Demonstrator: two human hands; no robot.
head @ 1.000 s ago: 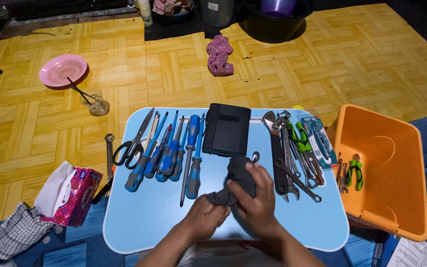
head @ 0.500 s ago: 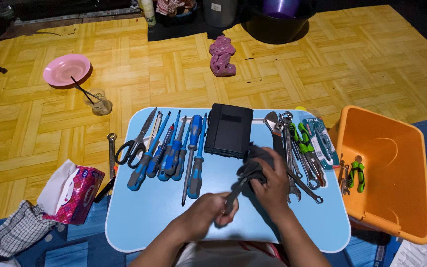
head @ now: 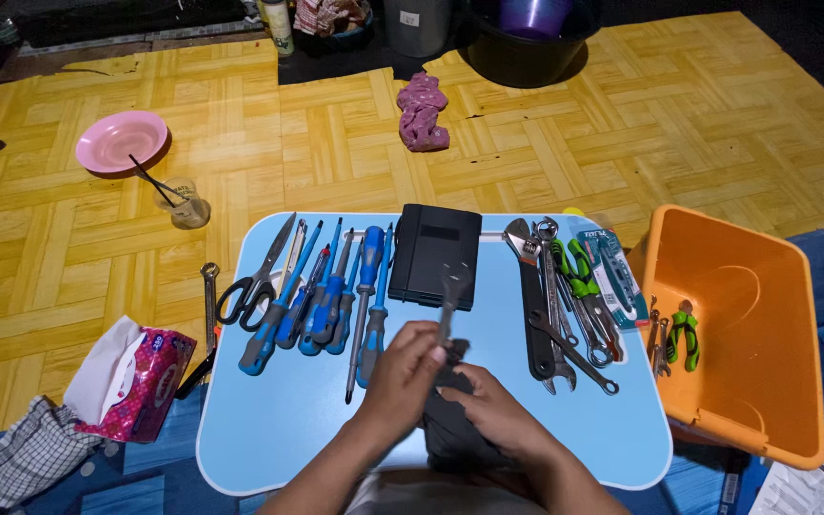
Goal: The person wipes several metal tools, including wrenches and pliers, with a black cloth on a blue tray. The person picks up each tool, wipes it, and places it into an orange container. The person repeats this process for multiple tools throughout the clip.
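My left hand grips a small metal wrench by its lower end, with the open jaw pointing up in front of a black case. My right hand holds a dark grey cloth bunched low at the near edge of the light blue table. The cloth sits just under the wrench's lower end. Both hands are close together at the table's near middle.
Blue-handled screwdrivers and scissors lie in a row on the left, wrenches and pliers on the right. An orange bin with green-handled pliers stands right. On the floor are a tissue pack, a wrench, a pink plate.
The wrench has come out of the cloth and now stands upright in my left hand. My right hand has pulled the cloth down toward the near edge.
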